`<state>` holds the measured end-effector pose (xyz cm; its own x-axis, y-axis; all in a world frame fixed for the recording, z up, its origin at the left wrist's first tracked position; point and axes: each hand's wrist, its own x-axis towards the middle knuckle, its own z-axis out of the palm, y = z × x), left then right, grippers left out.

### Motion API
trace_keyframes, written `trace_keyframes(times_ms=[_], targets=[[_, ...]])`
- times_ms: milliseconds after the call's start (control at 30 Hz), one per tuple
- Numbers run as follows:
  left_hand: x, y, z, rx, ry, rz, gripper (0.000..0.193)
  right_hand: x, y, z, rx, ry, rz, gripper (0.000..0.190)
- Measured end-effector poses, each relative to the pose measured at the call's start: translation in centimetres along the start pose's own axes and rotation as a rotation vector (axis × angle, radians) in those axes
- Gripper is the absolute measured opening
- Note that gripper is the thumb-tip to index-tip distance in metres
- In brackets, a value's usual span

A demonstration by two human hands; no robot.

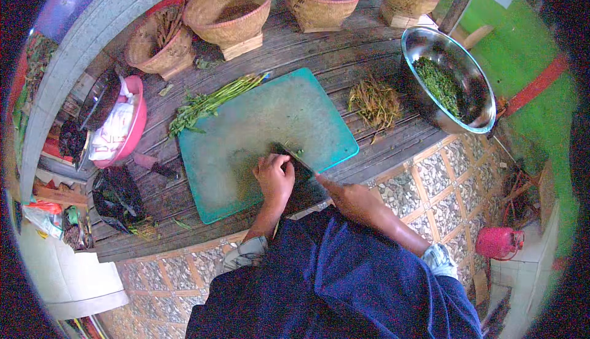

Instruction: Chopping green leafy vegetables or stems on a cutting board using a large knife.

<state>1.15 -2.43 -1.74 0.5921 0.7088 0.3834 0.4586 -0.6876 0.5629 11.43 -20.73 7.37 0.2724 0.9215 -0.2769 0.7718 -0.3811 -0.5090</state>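
A green-rimmed cutting board (258, 122) lies on the dark slatted wooden table. My right hand (343, 196) is closed on a knife (297, 158), whose blade angles over the board's near edge. Beside the blade, my left hand (276, 175) rests low over the board with curled fingers; whether it holds anything is hidden. A few small green bits lie just right of the blade. A bundle of leafy green stems (219, 99) lies along the board's upper left edge. To the right of the board sits a loose heap of yellowish-brown roots or stems (375, 104).
A steel bowl (488, 108) with chopped greens stands at the right table edge. Woven baskets (318, 9) line the far side. At the left are a pink basin (138, 122) holding white plastic, another knife (159, 167) and a black plastic bag (115, 196). A pink gas cylinder (495, 242) stands lower right.
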Motion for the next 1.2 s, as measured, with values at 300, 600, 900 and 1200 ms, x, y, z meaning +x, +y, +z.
trace_keyframes(times_ms=[300,600,900,1200], targets=[[0.0,0.3,-0.2,0.08,0.009,-0.001,0.014,-0.1,0.2,0.0,-0.019,0.01,-0.033,0.057],[0.0,-0.1,0.0,0.04,0.002,-0.022,0.013,0.9,-0.4,-0.2,0.05,0.002,0.012,0.053],[-0.1,0.0,-0.1,-0.009,0.006,0.008,0.01,2.2,-0.1,0.8,0.086,0.019,-0.063,0.066],[0.3,0.5,-0.6,-0.01,0.042,0.105,0.011,0.1,0.6,-0.1,0.112,0.054,0.043,0.052]])
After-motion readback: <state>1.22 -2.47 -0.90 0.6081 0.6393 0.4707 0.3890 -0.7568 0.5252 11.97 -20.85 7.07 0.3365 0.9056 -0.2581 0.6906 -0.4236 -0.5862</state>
